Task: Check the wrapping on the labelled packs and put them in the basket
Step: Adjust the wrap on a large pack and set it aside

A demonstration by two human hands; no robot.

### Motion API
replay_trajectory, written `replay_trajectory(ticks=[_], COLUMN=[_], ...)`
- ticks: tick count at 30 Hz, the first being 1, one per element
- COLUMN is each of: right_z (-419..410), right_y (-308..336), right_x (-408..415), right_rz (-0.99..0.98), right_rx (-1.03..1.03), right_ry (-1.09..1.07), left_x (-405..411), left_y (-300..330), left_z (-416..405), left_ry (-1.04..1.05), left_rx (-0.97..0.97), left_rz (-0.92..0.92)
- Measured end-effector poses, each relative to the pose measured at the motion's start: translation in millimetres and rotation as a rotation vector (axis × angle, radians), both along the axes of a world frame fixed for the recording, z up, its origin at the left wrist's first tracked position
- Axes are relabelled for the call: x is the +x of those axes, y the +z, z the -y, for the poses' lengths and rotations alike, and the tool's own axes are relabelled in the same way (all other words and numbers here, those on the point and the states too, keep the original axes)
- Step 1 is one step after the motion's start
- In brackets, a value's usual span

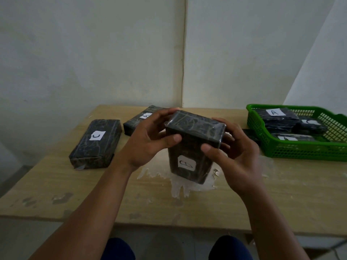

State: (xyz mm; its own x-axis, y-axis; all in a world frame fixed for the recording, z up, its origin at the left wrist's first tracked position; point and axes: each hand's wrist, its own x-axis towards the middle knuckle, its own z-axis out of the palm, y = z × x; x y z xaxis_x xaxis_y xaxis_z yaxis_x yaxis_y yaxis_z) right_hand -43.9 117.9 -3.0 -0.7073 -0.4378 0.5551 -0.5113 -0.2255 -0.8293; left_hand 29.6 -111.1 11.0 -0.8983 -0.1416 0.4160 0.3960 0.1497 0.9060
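You cannot read the label (186, 163) on the held pack (193, 145) with certainty. Your left hand (150, 139) covers part of the pack marked A (139, 119) behind it. The right edge cuts off the green basket (300, 147), and a dark item (249, 135) beside it stays half hidden behind your right hand (234, 152).

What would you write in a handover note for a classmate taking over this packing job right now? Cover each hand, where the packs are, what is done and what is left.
Left hand and right hand: both grip the upright pack in hand, white label facing the camera, its bottom end near the table.
Done: at least three packs lie in the green basket on the right, one of them labelled A.
Left: finish checking this pack and basket it; then pack C and the A pack behind the left hand, both flat on the table.
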Motion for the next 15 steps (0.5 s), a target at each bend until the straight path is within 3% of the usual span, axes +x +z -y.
replay_trajectory(ticks=[3,8,15], right_z=[-5.4,-7.1,-5.4], right_y=[-2.9,-12.0,-12.5], right_x=[-2.5,-10.0,-13.2], right_rz=[0.172,0.301,0.35], right_rx=[-0.081,-0.155,-0.172], right_ry=[0.148,0.267,0.314], left_x=[1.6,3.3,2.2], left_y=[4.8,11.0,13.4], left_z=[-8.4,-25.0,-34.7], left_ry=[0.027,0.135,0.206], left_rx=[0.024,-0.06,-0.059], left_rz=[-0.025,-0.081,-0.077])
